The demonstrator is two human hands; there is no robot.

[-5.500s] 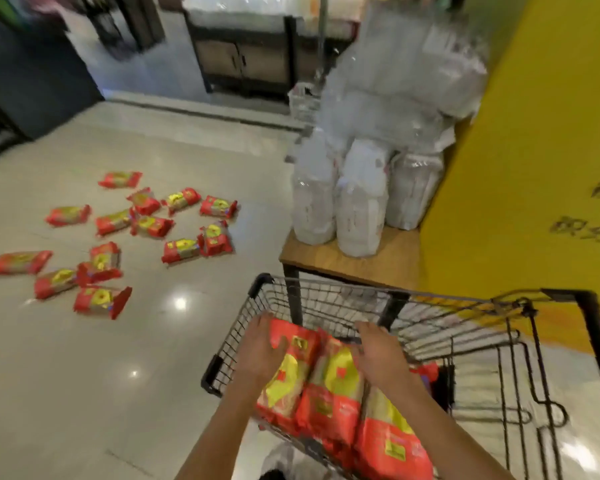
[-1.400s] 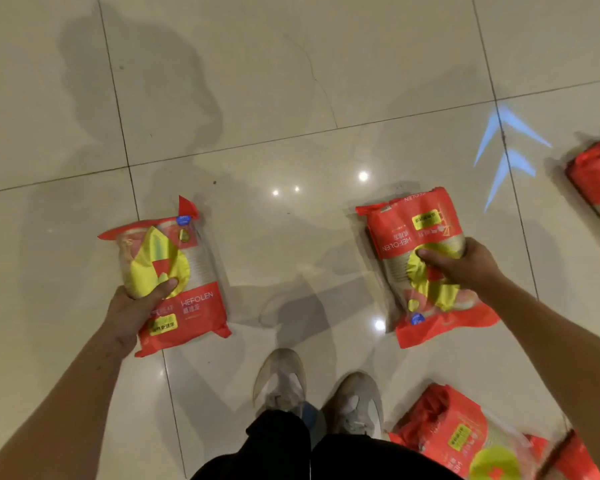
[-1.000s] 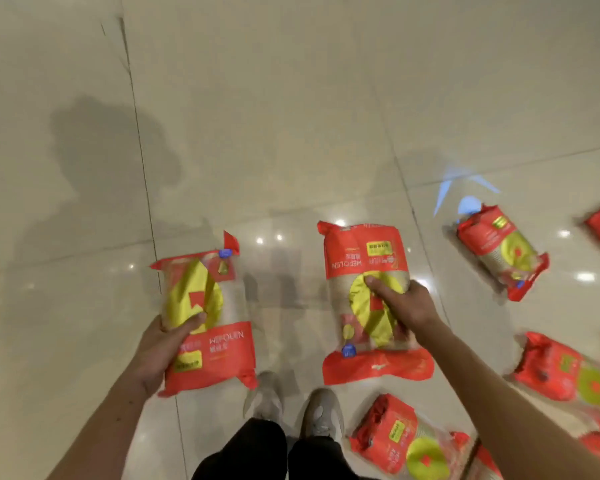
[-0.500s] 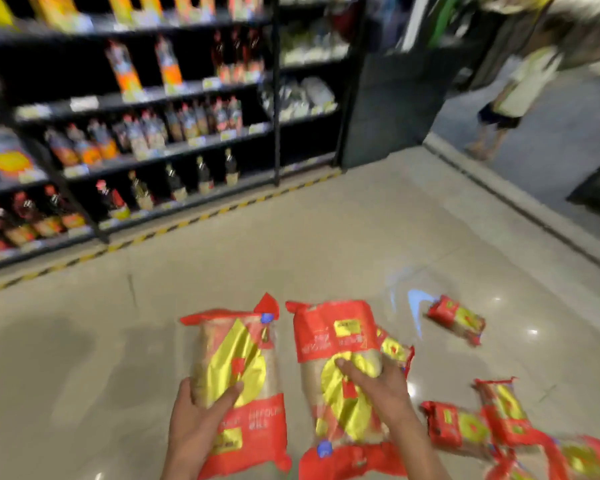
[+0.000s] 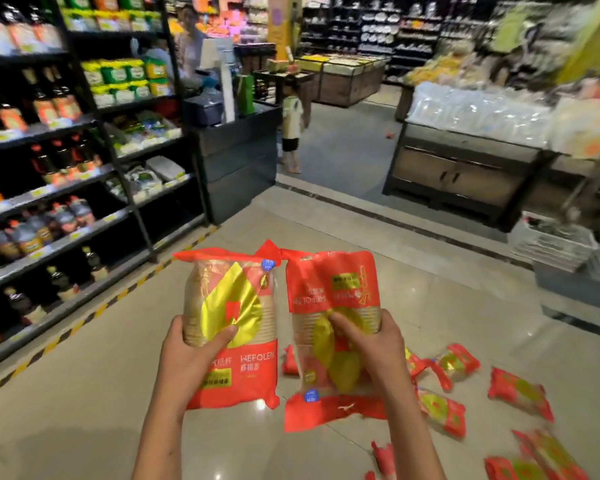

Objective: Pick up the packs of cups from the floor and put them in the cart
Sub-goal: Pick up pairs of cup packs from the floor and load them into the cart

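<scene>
The left hand (image 5: 184,362) has its grip wrapped round the lower half of a red and yellow plastic pack of paper cups (image 5: 231,323), thumb across the front, holding it upright in the air. The right hand (image 5: 371,348) has its grip pinching a second red and yellow plastic pack (image 5: 329,334) at mid-height, fingers curled into the film; the two packs stand side by side, their top corners touching. More red packs (image 5: 513,396) lie scattered on the glossy tiled floor (image 5: 84,393) to the right, near the person. The cart is not in view, so a turn is likely needed. The risk I see: each pack is held one-handed by slippery film, and could slide out during the swing, or a foot could land on the packs lying close by.
</scene>
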